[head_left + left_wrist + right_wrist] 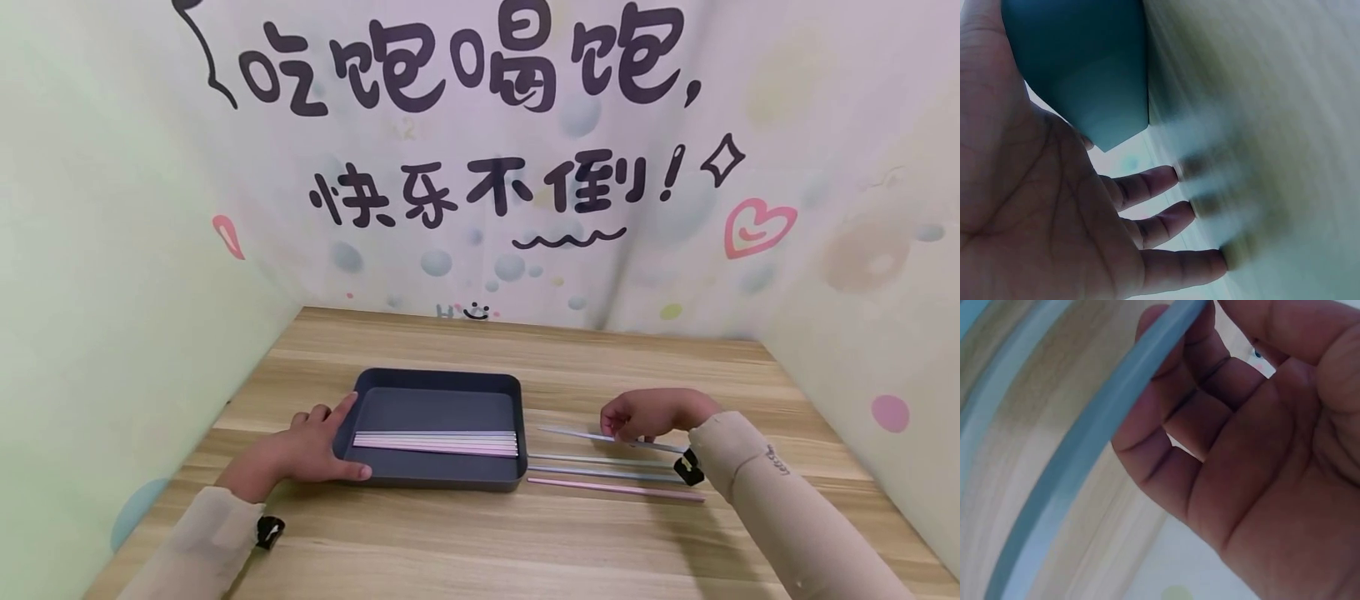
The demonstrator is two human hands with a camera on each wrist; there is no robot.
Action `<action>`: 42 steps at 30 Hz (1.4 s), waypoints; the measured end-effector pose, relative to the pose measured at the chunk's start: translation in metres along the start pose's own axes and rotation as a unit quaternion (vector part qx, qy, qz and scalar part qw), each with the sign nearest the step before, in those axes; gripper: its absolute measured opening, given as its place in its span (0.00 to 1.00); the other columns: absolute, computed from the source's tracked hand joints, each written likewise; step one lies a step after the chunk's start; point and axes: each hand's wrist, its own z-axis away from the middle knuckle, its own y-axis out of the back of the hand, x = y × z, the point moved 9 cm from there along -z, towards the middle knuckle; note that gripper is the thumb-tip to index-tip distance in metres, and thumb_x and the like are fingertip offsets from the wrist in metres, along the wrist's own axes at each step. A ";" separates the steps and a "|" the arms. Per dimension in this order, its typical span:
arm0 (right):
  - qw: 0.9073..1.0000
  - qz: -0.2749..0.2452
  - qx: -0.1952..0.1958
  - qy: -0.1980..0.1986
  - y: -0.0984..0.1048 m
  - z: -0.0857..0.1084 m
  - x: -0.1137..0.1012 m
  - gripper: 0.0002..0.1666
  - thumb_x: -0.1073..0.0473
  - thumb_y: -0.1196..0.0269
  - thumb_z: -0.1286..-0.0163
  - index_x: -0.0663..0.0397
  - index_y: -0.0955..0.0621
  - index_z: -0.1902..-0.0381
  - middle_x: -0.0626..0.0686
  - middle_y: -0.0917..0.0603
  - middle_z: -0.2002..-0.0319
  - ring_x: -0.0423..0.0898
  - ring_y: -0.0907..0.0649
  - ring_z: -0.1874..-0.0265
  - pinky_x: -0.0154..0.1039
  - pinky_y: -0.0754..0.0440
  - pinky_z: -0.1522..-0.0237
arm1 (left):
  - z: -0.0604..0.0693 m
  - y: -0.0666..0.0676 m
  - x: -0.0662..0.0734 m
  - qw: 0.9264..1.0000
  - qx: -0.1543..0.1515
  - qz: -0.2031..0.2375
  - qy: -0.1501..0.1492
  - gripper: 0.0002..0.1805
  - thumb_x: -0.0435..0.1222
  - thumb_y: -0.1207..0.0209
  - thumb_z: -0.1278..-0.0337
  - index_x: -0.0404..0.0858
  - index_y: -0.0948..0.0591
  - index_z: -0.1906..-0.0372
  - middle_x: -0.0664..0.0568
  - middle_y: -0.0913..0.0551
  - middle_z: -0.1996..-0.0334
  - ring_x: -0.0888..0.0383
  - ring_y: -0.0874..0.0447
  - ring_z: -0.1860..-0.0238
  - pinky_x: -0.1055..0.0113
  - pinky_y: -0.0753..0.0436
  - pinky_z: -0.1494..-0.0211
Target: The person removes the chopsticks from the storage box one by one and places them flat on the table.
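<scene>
Right hand (648, 414): slim pale-blue stick (1079, 450) pinched, held near three loose pastel sticks (615, 489) laid on wood-grain table (450, 542). Left hand (315, 446): fingers extended, placed against left end of shallow dark-grey rectangular tray (442, 408); row of thin pastel sticks (435, 443) contained.

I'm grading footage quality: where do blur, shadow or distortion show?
Head view: mostly sharp and evenly lit, with a soft shadow on the tabletop beside the right sleeve; left wrist view: tabletop smeared by blur, while the tray looks dark but has crisper edges; right wrist view: the held chopstick looks bowed, probably lens distortion, since it appears straight in the head view.
</scene>
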 end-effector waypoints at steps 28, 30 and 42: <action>0.994 0.093 0.016 0.059 -0.014 -0.017 -0.014 0.09 0.74 0.41 0.40 0.56 0.20 0.67 0.44 0.26 0.76 0.38 0.29 0.77 0.34 0.31 0.72 | -0.001 0.000 0.000 1.000 -0.006 -0.008 0.016 0.71 0.70 0.33 0.61 0.34 0.54 0.22 0.25 0.38 0.38 0.27 0.39 0.41 0.33 0.28 0.48; 0.992 0.105 0.021 0.069 -0.014 -0.017 -0.017 0.09 0.74 0.41 0.41 0.56 0.21 0.68 0.43 0.26 0.76 0.38 0.28 0.76 0.34 0.31 0.69 | -0.001 0.000 0.000 1.000 -0.006 -0.007 0.017 0.71 0.70 0.33 0.61 0.35 0.54 0.22 0.25 0.38 0.38 0.27 0.39 0.41 0.33 0.28 0.48; 0.989 0.128 0.038 0.064 -0.014 -0.017 -0.020 0.09 0.75 0.42 0.41 0.57 0.21 0.69 0.42 0.29 0.77 0.38 0.29 0.76 0.35 0.32 0.70 | 0.000 0.000 -0.001 1.000 -0.006 -0.003 0.014 0.71 0.70 0.33 0.61 0.34 0.55 0.22 0.24 0.39 0.38 0.26 0.39 0.41 0.32 0.29 0.48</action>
